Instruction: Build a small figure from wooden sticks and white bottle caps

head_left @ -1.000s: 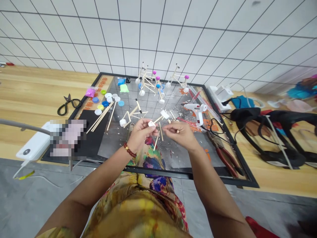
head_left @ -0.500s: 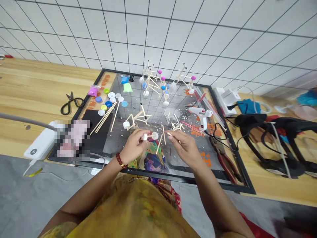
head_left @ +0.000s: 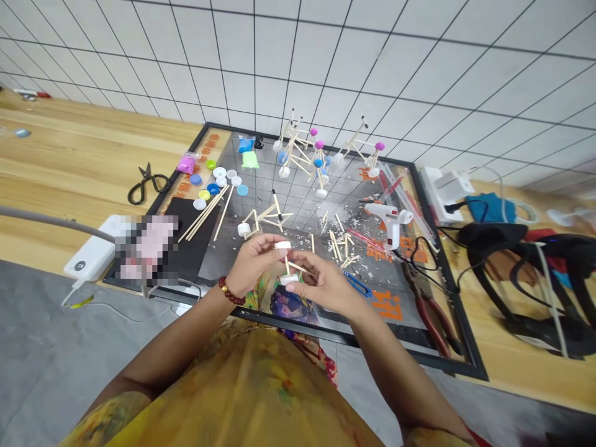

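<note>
Above the near edge of a black-framed glass craft mat (head_left: 459, 369), a small frame of pale wooden sticks joining two round white plastic caps (head_left: 286, 264) is held up between both hands. The left hand (head_left: 254, 264), with a red bead bracelet (head_left: 228, 292) at its wrist, has a closed grip, its fingers and thumb around the upper cap. The right hand (head_left: 326, 288) also grips closed, pinching the frame near the lower cap. Just beyond the right hand lie loose pale wooden sticks (head_left: 339, 248) among white flecks, with a white hot-glue gun (head_left: 390, 223) further right. A blue-handled cutter (head_left: 357, 284) sits near the right hand. Red-handled pliers (head_left: 431, 320) lie on the mat's right side, and a stick-and-cap figure (head_left: 265, 217) stands beyond the left hand.
</note>
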Demonstrator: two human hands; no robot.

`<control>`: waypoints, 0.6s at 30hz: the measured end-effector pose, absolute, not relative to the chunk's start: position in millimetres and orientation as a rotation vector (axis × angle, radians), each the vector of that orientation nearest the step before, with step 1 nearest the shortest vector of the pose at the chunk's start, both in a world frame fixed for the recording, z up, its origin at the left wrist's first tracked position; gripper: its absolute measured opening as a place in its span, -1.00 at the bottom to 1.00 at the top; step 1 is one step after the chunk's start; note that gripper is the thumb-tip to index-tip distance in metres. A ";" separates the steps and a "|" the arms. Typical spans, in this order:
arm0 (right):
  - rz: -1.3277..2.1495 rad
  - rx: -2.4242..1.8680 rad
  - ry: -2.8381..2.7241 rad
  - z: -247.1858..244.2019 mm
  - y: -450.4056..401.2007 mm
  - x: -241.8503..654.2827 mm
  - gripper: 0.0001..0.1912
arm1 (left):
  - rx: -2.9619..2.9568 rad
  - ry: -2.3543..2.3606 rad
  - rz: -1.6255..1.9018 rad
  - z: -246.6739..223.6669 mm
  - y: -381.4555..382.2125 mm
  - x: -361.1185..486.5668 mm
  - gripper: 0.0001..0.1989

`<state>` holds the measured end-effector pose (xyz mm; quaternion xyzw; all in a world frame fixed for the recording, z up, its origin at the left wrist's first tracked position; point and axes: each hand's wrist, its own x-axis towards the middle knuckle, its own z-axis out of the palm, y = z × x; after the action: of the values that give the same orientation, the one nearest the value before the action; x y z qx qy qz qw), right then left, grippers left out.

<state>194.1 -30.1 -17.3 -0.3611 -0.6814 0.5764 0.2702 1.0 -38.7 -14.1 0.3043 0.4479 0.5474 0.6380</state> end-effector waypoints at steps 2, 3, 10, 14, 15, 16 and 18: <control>1.520 -1.044 -1.784 -21.9 -35.7 192.1 -0.55 | 0.637 1.013 1.286 -15.8 -34.3 13.2 -0.57; 1.476 -1.084 -1.768 -23.3 -36.9 192.0 -0.60 | 0.599 1.005 1.284 -17.0 -32.6 18.9 -0.54; 0.978 -1.121 -2.023 -14.6 -29.8 201.9 -0.68 | 0.449 0.931 1.136 -27.0 -27.1 40.2 -0.64; 0.716 -1.230 -2.153 -2.5 -20.5 214.2 -0.67 | 0.403 0.925 1.171 -23.3 -19.2 36.9 -0.68; 0.667 -1.281 -2.142 0.0 -17.3 217.8 -0.68 | 0.413 0.941 1.159 -22.1 -16.6 35.4 -0.69; 0.629 -1.315 -2.130 2.1 -13.9 221.3 -0.70 | 0.436 0.957 1.139 -21.4 -14.0 33.9 -0.70; 0.579 -1.314 -2.137 5.1 -7.2 227.1 -0.74 | 0.501 0.977 1.108 -21.5 -9.4 31.8 -0.72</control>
<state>227.1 -7.2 5.1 -0.4901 -0.7968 0.2160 0.2798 31.8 -9.4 -21.5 0.2258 0.4406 0.4996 0.7108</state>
